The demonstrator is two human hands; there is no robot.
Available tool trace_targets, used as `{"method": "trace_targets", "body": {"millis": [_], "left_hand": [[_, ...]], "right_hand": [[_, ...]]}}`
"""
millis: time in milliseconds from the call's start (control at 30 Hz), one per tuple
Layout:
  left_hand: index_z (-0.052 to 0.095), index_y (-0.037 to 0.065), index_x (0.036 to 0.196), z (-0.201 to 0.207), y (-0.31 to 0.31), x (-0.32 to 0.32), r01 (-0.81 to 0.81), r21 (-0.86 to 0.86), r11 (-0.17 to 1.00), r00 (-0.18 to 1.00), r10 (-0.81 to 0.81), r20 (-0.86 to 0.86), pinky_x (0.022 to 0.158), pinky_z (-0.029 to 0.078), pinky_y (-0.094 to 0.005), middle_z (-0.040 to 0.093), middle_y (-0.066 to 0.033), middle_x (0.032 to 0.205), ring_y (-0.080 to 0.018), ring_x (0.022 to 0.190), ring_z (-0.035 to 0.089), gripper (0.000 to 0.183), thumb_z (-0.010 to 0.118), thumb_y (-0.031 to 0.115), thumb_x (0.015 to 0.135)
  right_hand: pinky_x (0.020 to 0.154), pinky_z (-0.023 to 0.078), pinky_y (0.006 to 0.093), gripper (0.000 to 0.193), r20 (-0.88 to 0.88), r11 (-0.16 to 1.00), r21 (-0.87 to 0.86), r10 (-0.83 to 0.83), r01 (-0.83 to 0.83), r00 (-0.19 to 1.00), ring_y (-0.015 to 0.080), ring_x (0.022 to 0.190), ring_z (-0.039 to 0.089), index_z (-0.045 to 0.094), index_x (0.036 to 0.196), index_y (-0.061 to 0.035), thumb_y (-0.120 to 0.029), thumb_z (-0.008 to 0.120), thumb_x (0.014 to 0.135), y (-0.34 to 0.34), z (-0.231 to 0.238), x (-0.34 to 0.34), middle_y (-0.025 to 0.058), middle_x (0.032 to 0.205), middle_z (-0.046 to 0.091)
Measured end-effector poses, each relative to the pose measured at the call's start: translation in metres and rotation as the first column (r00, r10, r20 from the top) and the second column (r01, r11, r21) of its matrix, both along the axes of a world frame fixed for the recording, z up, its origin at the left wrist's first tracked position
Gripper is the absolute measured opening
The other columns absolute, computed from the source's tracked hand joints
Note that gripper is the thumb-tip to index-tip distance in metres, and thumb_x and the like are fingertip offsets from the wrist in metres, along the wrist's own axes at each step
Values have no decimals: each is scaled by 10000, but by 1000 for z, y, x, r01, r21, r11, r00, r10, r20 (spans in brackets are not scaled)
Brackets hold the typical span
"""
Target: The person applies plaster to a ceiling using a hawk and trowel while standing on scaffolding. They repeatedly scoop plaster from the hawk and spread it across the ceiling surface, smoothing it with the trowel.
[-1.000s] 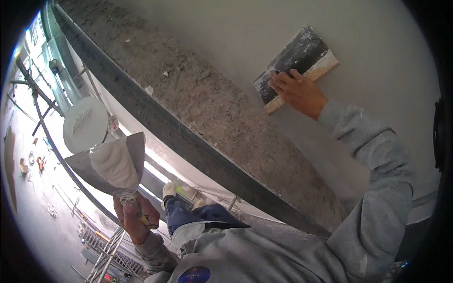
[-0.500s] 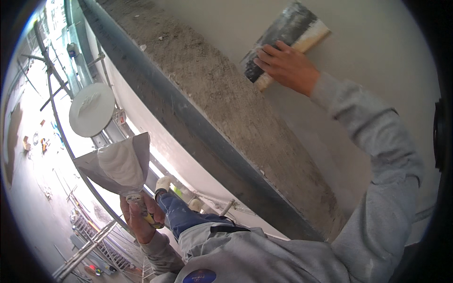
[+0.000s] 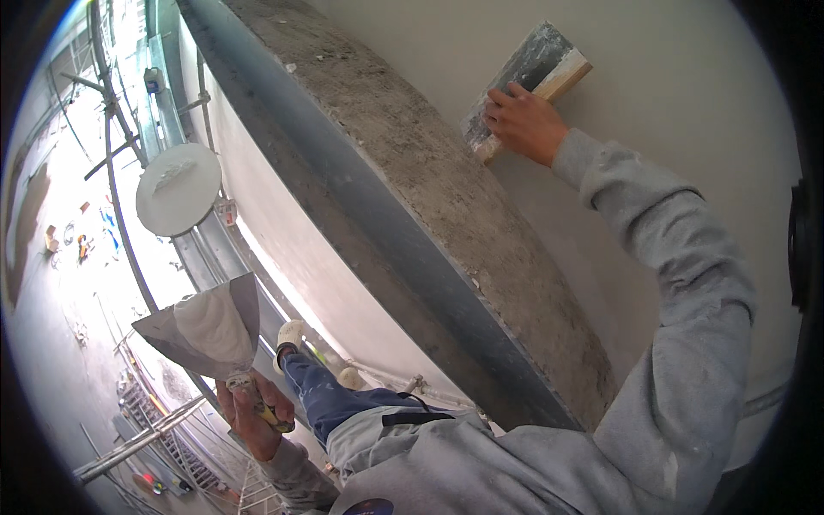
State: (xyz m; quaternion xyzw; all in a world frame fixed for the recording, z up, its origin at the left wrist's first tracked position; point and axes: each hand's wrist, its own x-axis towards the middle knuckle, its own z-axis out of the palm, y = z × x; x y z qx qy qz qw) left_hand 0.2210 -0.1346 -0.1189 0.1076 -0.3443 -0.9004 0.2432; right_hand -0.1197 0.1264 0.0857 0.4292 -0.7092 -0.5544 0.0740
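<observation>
My left hand is closed around the handle of a broad putty knife, its flared grey blade pointing up. A thick heap of white plaster sits on that blade. My right hand grips a wide plastering blade with a dark, smeared metal face and a pale wooden back edge. Its fingers spread over the dark face, and the tool lies against the smooth grey wall, just beyond the rough ledge. Whether its whole edge touches the wall cannot be seen.
A rough concrete ledge with a grey metal face runs diagonally beside me. A round vessel of white plaster stands at left. Scaffold poles and planks surround my feet, with a bright floor far below.
The view has shifted, so the ledge sits farther right. The right hand's blade is turned more edge-on and its lower end lies slightly farther right. The left hand still holds the loaded putty knife, slightly lower.
</observation>
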Motion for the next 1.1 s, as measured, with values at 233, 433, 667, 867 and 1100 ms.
{"method": "trace_targets", "body": {"millis": [233, 433, 667, 867, 1100], "left_hand": [[263, 21, 1114, 6, -20, -13, 17, -98, 995, 996, -25, -81, 251, 368, -235, 394, -82, 623, -137, 349, 418, 314, 350, 215, 883], [240, 20, 1146, 7, -31, -23, 56, -82, 995, 991, -66, -116, 256, 375, -242, 393, -88, 621, -140, 350, 422, 347, 351, 216, 882], [238, 12, 1156, 7, -30, -20, 19, -53, 998, 999, -21, -45, 271, 376, -255, 390, -90, 597, -148, 351, 423, 401, 395, 237, 864], [295, 16, 1130, 1, -28, -24, 88, 48, 995, 985, -80, -150, 382, 407, -296, 438, -129, 700, -195, 469, 467, 394, 377, 288, 858], [238, 0, 1152, 13, -16, -22, 32, 17, 999, 999, -32, -1, 283, 366, -255, 404, -99, 571, -154, 344, 412, 433, 423, 255, 855]], "right_hand": [[828, 334, 288, 120, -34, 990, -98, 96, -99, 995, 141, 981, 404, 615, 800, -108, -178, 532, 749, 34, -9, -9, -30, 897, 536], [856, 319, 287, 173, -55, 999, -10, -33, 33, 998, 138, 995, 393, 600, 870, -97, -197, 510, 763, 5, 0, -8, -13, 947, 520], [852, 327, 290, 215, -49, 993, 59, -97, 100, 994, 148, 1010, 387, 562, 937, -65, -203, 470, 801, 15, 1, 5, 3, 1005, 493], [861, 325, 286, 257, -85, 984, -108, 136, -145, 987, 147, 1007, 389, 531, 990, -43, -196, 483, 789, 24, 5, -9, 14, 1015, 490], [880, 314, 289, 284, -20, 994, -99, -39, 37, 999, 148, 1071, 363, 507, 1036, -37, -188, 473, 798, 16, 4, 4, 29, 1079, 471]]}}
